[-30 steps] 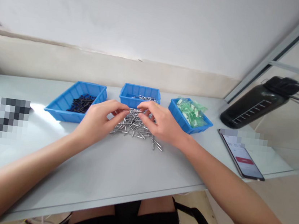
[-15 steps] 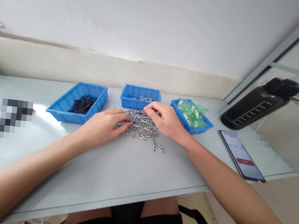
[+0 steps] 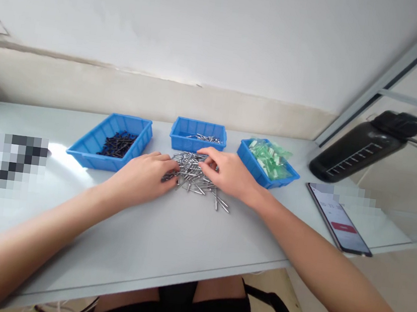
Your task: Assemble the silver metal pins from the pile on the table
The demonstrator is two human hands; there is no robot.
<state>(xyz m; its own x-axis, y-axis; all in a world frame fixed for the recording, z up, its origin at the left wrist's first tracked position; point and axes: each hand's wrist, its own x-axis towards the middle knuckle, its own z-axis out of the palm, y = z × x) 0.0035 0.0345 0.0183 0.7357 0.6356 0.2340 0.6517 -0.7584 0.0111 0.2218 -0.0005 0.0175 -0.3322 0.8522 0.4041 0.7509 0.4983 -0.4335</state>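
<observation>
A loose pile of silver blind rivets (image 3: 193, 174) lies on the grey table in front of me. At the pile's left edge is my left hand (image 3: 149, 176), its fingers and thumb curled round a few rivets. My right hand (image 3: 231, 175) is over the pile's right side, thumb and forefinger apart, and no rivet shows in its grip. Behind the pile, a blue bin (image 3: 196, 145) contains more silver rivets (image 3: 208, 139). Its left neighbour, a larger blue bin (image 3: 97, 161), has dark screw-like pieces (image 3: 118, 144) in it.
To the right, a blue bin (image 3: 253, 165) holds green-and-clear plastic packets (image 3: 271, 159). Beyond it stand a dark water bottle (image 3: 359, 146) and a phone (image 3: 339, 220) lying screen up. A wall (image 3: 208, 34) rises behind the table (image 3: 183, 239). Something at the far left is pixelated.
My right hand has come down slightly towards me from the bin's front edge, and its thumb and forefinger have spread apart. The left hand stays at the pile's left edge.
</observation>
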